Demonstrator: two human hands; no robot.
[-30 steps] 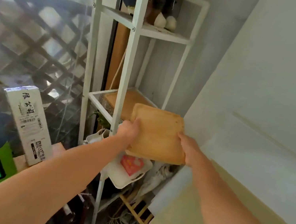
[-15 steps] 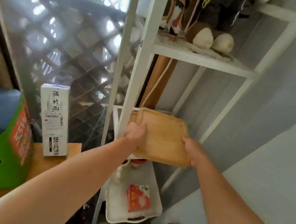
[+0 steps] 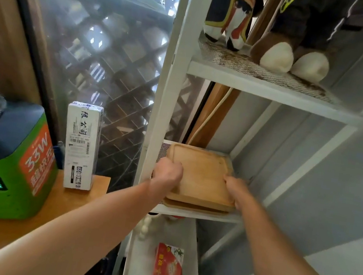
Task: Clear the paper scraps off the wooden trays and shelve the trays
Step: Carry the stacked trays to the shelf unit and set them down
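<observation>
A square wooden tray [image 3: 202,175] with a raised rim lies on the middle mesh shelf [image 3: 197,214] of a white metal rack. It rests on top of a second wooden tray [image 3: 196,206], of which only the front edge shows. My left hand [image 3: 167,170] grips the upper tray's left edge and my right hand [image 3: 235,189] grips its right edge. The upper tray's surface is bare; no paper scraps show on it.
The rack's white front post [image 3: 160,115] stands just left of my left hand. Plush toys [image 3: 280,34] fill the shelf above. A white plastic basket [image 3: 163,261] with a red packet sits below. On a wooden table [image 3: 66,209] at left stand a white carton [image 3: 81,146] and a green machine [image 3: 5,172].
Both hands carried the tray forward and down into the rack; it now lies flat on the tray that was on the middle shelf. My view has moved closer and to the left.
</observation>
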